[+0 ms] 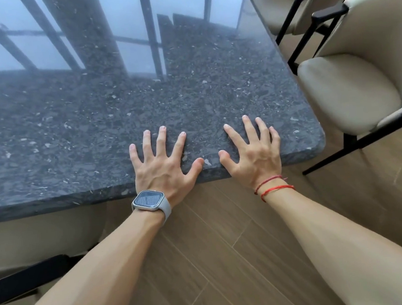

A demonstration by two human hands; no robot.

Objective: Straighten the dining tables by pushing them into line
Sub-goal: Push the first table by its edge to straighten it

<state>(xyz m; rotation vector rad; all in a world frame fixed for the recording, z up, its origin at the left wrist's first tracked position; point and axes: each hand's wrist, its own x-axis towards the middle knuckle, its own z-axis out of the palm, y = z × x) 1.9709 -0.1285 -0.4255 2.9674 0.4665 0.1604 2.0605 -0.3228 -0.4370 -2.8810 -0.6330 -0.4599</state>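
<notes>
- Both hands lie flat with fingers spread: the left hand (163, 163) and the right hand (255, 156) press palm-down, side by side but apart, gripping nothing
- Under both palms sits the dining table (97, 126), its dark stone top; its rounded corner is just right of the right hand
- Beyond that corner, right of the right hand, stand beige chairs (356, 92)
- To push well, I judge: keep the palms near the edge, press evenly through both arms, and watch the corner against the near chair
</notes>
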